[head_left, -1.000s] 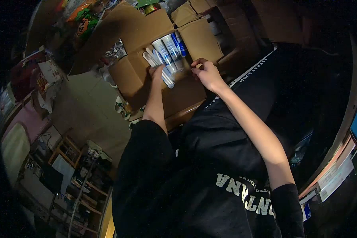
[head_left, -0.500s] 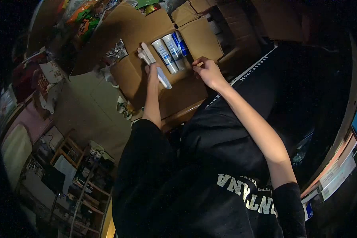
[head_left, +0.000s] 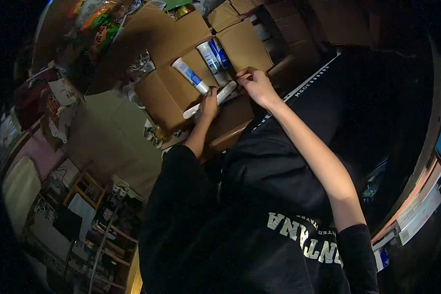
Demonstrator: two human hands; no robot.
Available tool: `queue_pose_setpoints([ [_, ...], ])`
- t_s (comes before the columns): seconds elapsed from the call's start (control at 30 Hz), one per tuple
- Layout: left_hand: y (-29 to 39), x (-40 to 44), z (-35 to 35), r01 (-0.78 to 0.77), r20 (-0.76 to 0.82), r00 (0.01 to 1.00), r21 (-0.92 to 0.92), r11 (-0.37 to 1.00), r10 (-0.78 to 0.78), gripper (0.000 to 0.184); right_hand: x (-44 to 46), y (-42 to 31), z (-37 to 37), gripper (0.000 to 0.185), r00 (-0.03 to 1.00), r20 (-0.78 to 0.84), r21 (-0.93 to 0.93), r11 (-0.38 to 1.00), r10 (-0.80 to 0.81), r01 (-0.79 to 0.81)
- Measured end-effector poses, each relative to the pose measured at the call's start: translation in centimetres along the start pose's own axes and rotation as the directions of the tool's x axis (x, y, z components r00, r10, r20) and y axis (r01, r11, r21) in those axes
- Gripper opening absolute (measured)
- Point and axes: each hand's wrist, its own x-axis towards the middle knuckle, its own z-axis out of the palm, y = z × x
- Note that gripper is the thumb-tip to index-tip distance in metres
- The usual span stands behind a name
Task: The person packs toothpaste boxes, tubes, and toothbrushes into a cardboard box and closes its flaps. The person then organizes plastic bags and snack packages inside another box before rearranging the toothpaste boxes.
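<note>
My left hand [head_left: 208, 105] is closed around a slim, long white object [head_left: 225, 91], whose kind I cannot make out. The object lies slantwise across my palm, its upper end close to my right hand. The lower end of a white-and-blue tube [head_left: 190, 77] meets my left fingertips; whether they grip it is unclear. Two more white-and-blue tubes [head_left: 212, 60] lie side by side in an open cardboard box [head_left: 169, 100]. At the box's right side, my right hand [head_left: 258, 88] has its fingers curled in a pinch; anything between them is hidden.
Cardboard flaps [head_left: 245, 44] stand up around the box. A crumpled clear and silver wrapper [head_left: 141, 63] lies left of it, with colourful packets [head_left: 100, 29] farther back. Below the box runs a wooden edge [head_left: 228, 138]. A cluttered rack [head_left: 100, 230] stands at lower left.
The white object in my left hand has turned from steep to slanting and moved right. The leftmost tube has shifted left, away from the other two. My right hand has barely moved.
</note>
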Motion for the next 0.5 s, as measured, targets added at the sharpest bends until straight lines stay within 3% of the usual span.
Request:
queue_pose_setpoints([
  [0.17, -0.6, 0.8, 1.1, -0.123, 0.128, 0.985, 0.043, 0.991, 0.116, 0.048, -0.1, -0.5, 0.0, 0.015, 1.000, 0.018, 0.020, 1.000, -0.014, 0.014],
  [0.23, -0.4, 1.0, 1.1, -0.278, -0.009, 0.959, 0.171, 0.945, 0.284, 0.046, -0.3, -0.6, -0.1, 0.015, 1.000, 0.006, 0.017, 1.000, -0.012, 0.012],
  [0.3, -0.3, 0.8, 0.9, -0.251, 0.044, 0.968, 0.207, 0.945, 0.248, 0.046, -0.2, -0.3, -0.2, 0.016, 1.000, -0.002, 0.014, 1.000, -0.010, 0.010],
  [0.5, -0.1, 0.2, -1.1, -0.323, 0.015, 0.941, 0.339, 0.883, 0.339, 0.041, 0.0, -0.4, -0.1, 0.016, 1.000, -0.011, 0.017, 1.000, -0.019, 0.019],
])
